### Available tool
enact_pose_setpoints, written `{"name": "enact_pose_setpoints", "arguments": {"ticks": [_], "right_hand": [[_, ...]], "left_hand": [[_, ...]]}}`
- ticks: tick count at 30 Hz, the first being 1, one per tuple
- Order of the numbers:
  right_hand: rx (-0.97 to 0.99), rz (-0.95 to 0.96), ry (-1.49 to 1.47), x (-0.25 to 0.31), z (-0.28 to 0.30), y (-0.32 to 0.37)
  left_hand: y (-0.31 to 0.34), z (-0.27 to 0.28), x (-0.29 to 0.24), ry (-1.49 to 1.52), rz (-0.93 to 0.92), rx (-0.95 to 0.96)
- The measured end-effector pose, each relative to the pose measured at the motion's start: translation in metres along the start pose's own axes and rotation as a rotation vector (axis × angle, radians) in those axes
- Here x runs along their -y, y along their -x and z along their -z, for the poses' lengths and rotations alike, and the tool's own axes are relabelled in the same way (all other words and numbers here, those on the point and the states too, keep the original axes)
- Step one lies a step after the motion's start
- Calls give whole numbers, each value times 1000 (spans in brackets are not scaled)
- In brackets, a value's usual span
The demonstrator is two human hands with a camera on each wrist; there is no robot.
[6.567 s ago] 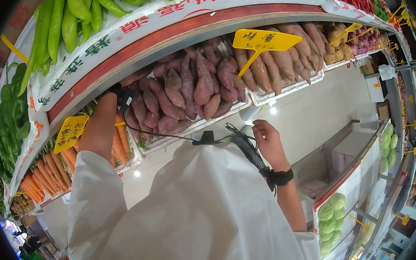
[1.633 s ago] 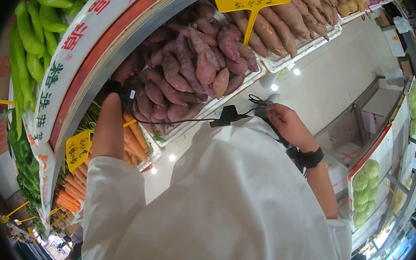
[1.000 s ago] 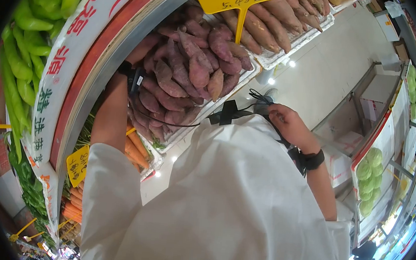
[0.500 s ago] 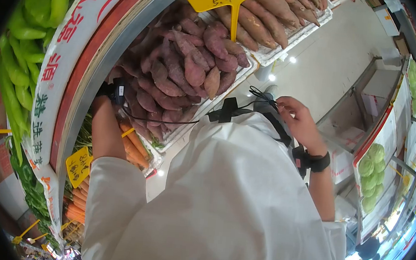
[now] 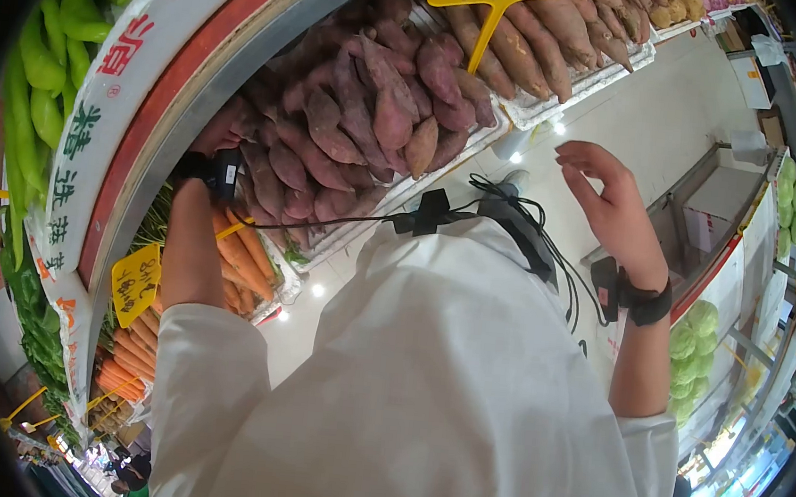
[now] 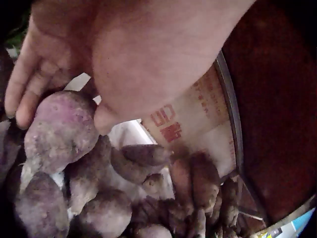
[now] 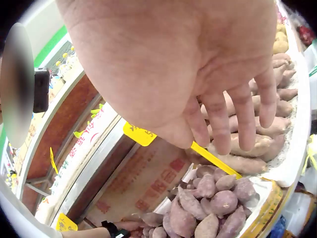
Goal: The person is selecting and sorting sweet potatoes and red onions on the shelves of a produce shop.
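Note:
My left hand (image 5: 227, 125) is down at the far left corner of a heap of purple sweet potatoes (image 5: 395, 120), partly in shadow. In the left wrist view, its thumb and fingers straddle a round purple sweet potato (image 6: 62, 130), with the thumb tip at one side and two fingertips at the other. More purple sweet potatoes (image 6: 106, 213) lie below it. My right hand (image 5: 615, 206) is raised over the aisle to the right, holding nothing. Its fingers (image 7: 242, 119) stretch out loosely in the right wrist view.
Carrots (image 5: 246, 259) lie near my left forearm, beside a yellow price sign (image 5: 137, 282). Long tan sweet potatoes (image 5: 528, 56) fill the neighbouring tray. A grey-edged shelf (image 5: 157, 137) with green peppers (image 5: 45, 66) overhangs the left. Black cables (image 5: 550, 238) hang before my body.
My right hand has lifted away from the cables at my waist, out to the right, and its fingers have straightened. My left hand has stayed at the heap, shifting slightly toward the shelf.

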State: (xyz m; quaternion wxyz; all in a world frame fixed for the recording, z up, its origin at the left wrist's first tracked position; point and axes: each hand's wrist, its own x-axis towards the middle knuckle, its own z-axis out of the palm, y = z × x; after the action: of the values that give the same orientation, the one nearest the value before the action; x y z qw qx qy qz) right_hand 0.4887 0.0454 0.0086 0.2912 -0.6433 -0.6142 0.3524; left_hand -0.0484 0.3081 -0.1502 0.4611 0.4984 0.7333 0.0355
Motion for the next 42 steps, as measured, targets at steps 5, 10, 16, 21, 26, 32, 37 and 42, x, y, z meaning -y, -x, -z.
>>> {"name": "enact_pose_setpoints", "arguments": {"ticks": [5, 10, 16, 21, 26, 32, 37, 42], "right_hand": [[123, 156, -3, 38, -18, -26], [265, 276, -9, 34, -22, -42], [316, 295, 29, 13, 13, -63], [351, 317, -30, -8, 25, -69], [419, 330, -69, -23, 50, -91], [464, 320, -90, -42, 71, -100], [510, 295, -70, -59, 76, -108], [585, 348, -64, -60, 77, -119]], "left_hand": [[14, -26, 21, -54, -259, -94], [56, -48, -14, 52, -305, -246], [125, -66, -125, -54, -466, -291], [124, -95, -180, 74, -316, -13], [20, -130, -156, -19, -648, 177], [56, -129, -168, 208, -503, 25], [89, -126, -188, 24, -501, -175], [106, -129, -180, 12, -501, -420]]}}
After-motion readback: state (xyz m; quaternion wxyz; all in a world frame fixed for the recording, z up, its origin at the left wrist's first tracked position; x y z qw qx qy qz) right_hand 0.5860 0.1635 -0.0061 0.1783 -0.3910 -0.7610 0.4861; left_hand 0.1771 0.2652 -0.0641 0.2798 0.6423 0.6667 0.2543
